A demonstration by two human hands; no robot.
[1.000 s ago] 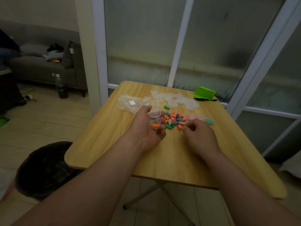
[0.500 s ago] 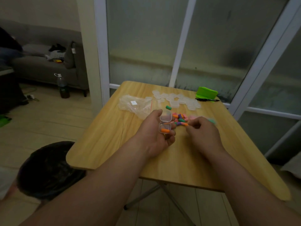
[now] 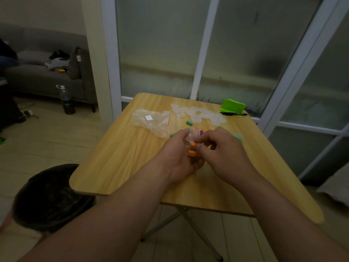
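While in left hand (image 3: 177, 154) grip, a clear plastic case (image 3: 189, 149); rounded orange plug (image 3: 192, 144) in right hand (image 3: 222, 152) pinch.

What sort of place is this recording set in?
Probably a home living room: a grey sofa stands by the wall, frosted glass doors run behind the small wooden folding table, and a drink bottle sits on the floor.

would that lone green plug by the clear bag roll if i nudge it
Likely yes: the green plug lies on its side, cylinder-shaped, on the smooth table. Tiny next to the clear bag, it probably weighs little and skids easily.
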